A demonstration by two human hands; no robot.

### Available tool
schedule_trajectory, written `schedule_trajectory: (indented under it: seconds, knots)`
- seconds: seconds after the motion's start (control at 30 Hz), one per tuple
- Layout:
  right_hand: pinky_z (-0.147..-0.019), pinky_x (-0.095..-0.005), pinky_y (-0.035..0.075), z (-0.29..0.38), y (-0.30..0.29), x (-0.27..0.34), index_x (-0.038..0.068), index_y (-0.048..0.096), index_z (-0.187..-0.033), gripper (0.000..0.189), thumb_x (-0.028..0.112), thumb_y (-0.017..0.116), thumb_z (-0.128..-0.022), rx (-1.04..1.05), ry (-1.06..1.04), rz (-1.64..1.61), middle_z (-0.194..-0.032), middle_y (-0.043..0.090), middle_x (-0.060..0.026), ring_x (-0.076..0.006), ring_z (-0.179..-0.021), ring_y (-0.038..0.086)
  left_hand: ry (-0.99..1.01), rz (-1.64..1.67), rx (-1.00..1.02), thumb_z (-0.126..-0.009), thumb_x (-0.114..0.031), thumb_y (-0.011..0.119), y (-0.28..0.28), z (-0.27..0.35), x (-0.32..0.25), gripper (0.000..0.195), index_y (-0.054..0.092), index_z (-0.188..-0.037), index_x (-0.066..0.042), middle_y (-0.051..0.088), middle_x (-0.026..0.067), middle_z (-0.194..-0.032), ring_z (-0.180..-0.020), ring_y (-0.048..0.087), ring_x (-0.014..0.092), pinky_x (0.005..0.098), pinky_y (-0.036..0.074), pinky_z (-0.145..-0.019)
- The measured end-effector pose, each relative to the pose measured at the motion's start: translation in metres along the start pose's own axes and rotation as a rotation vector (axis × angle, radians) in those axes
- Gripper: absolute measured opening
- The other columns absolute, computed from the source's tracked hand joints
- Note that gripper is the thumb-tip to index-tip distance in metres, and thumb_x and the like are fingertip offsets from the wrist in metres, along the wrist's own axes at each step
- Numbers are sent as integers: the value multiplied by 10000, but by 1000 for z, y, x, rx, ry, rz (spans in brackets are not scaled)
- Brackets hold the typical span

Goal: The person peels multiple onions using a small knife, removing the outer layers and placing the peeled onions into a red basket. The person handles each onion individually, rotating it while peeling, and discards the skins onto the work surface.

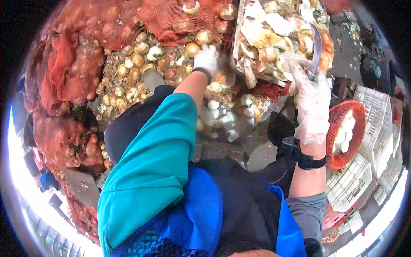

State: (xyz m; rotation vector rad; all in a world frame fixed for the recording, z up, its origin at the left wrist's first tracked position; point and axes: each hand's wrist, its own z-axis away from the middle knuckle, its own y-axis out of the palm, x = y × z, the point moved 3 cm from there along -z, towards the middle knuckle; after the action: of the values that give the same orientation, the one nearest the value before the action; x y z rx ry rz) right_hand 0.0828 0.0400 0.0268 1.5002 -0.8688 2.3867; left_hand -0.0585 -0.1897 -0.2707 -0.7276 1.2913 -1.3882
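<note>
My left hand (206, 59), in a white glove, reaches down into a pile of onions (132, 64) on the ground. Its fingers are blurred beside a yellow onion (192, 50), with another onion (204, 37) just beyond them. Whether it grips anything is hidden. My right hand (310, 93), also gloved, is shut on a knife (316, 48) with a curved blade pointing away from me. The blade hangs over the near right part of a crate (238, 35) heaped with onion skins and pieces (273, 29).
Red mesh sacks of onions (77, 64) line the left and far side. Pale peeled onions (218, 112) lie on the ground before me. At right, a red mesh sack (356, 112) holds white peeled onions (345, 135), beside white plastic crates (374, 122).
</note>
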Motion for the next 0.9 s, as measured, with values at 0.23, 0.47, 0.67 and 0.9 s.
schedule_trajectory:
  seconds: [0.23, 0.47, 0.67, 0.9]
  knots:
    - [-546, -230, 353, 7, -14, -2, 74, 807, -1159, 287, 234, 871, -930, -42, -27, -55, -714, 588, 78, -40, -590, 471, 257, -238, 400, -986, -273, 687, -19, 1, -19, 324, 770, -1299, -290, 741, 16, -1383, -1255, 714, 260, 361, 587, -990]
    - [-513, -243, 354, 0, -10, -5, 80, 785, -1174, 267, 246, 827, -969, 61, -78, -150, -643, 586, 50, -50, -535, 474, -792, 1885, -47, -952, -315, 783, -99, -4, 2, 402, 672, -1288, -123, 707, 105, -1216, -1094, 685, 338, 539, 612, -880]
    - [-913, -385, 572, 1, -17, 8, 52, 754, -1320, 445, 323, 783, -967, 87, -324, 93, -1092, 813, -145, -226, -975, 749, 122, 1769, 347, -1032, -303, 689, -261, 36, -77, 476, 629, -1449, -81, 691, 87, -1398, -1282, 654, 257, 496, 549, -1082]
    - [-840, -378, 569, 25, -8, 22, 14, 749, -1277, 429, 287, 776, -947, 241, -379, -25, -955, 775, -142, -218, -885, 708, 470, 1647, 223, -994, -203, 732, -280, 116, -132, 607, 526, -1530, -6, 645, 86, -1441, -1302, 618, 188, 382, 501, -1115]
